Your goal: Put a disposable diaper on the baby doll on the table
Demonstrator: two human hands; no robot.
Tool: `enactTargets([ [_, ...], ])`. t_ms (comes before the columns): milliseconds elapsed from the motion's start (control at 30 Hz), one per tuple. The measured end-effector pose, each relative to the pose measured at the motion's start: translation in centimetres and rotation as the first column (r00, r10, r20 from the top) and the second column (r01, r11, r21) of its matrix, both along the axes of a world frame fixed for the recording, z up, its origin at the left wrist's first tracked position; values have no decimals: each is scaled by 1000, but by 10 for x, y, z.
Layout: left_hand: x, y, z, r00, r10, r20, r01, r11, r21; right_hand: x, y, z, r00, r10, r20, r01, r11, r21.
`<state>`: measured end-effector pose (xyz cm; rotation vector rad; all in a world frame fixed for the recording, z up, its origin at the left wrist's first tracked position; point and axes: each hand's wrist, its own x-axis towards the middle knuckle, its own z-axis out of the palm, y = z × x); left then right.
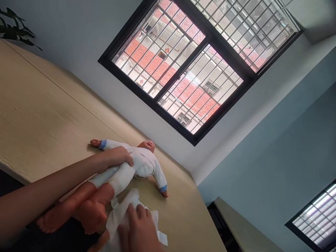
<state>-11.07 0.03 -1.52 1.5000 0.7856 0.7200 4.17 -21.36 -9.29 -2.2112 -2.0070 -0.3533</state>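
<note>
Baby doll (139,162) on its back near the desk (42,115) edge, left hand (119,156) fingers curled around its waist, right hand (140,232) fingers spread flat on white cloth (123,211)

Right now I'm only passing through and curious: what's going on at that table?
A person has a baby doll lying on its back on a wooden table. Their left hand grips the doll around its white-clothed middle, while the right hand presses on a white cloth beside the doll's bare legs, which stick out over the table's edge.
</note>
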Motion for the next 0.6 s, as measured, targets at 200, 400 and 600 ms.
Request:
enactTargets([
  [200,-3,-2,9,997,-46,64,54,989,-135,-26,-15,-24,990,-109,-84,107,994,-27],
  [400,-6,1,8,993,-93,67,103,980,-168,-29,-6,19,952,-17,-306,-59,970,-236],
  [600,-3,-1,26,999,-29,25,32,991,-130,-22,24,27,932,67,-356,-135,976,-171],
])
